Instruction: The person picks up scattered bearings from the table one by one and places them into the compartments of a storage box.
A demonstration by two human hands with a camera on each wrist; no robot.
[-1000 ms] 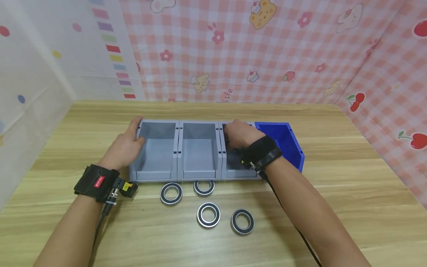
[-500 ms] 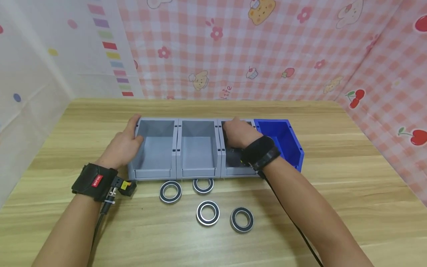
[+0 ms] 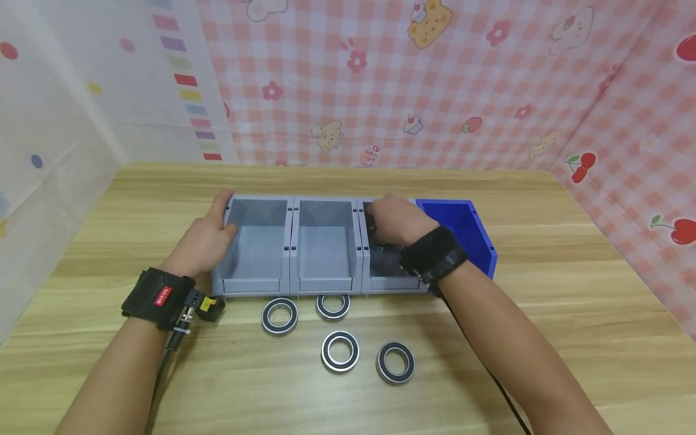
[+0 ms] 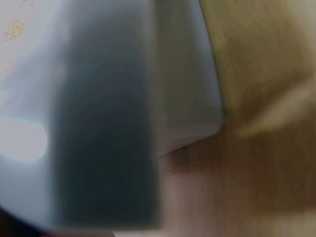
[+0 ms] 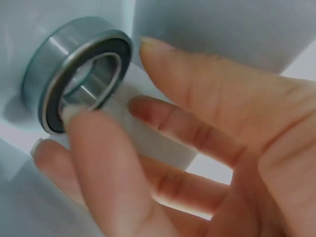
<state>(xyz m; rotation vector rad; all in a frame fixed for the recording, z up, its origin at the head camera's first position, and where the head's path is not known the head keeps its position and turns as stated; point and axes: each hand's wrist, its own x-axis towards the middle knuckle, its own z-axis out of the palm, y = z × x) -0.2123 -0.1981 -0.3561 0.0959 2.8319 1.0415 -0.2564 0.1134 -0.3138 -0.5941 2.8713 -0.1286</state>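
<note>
My left hand (image 3: pixel 201 241) grips the side wall of the leftmost grey bin (image 3: pixel 252 286), its thumb over the rim; that bin's wall fills much of the left wrist view, blurred. Inside the third grey bin (image 3: pixel 394 283) is my right hand (image 3: pixel 401 220), its fingers mostly hidden from the head camera. Seen from the right wrist, a ball bearing (image 5: pixel 52 69) with a black seal leans against the pale bin wall. One fingertip overlaps its bore, and the thumb stands apart from its edge, the fingers loosely spread around it.
A second grey bin (image 3: pixel 326 284) and a blue bin (image 3: pixel 462 226) complete the row. Several bearings lie flat on the wooden table (image 3: pixel 163 374) in front, among them a left one (image 3: pixel 266 316) and a right one (image 3: pixel 382 362). A patterned cloth (image 3: pixel 304 60) hangs behind.
My right hand and wrist have shifted slightly to the right within the third bin. My left hand keeps its hold, and the bearings on the table have not moved.
</note>
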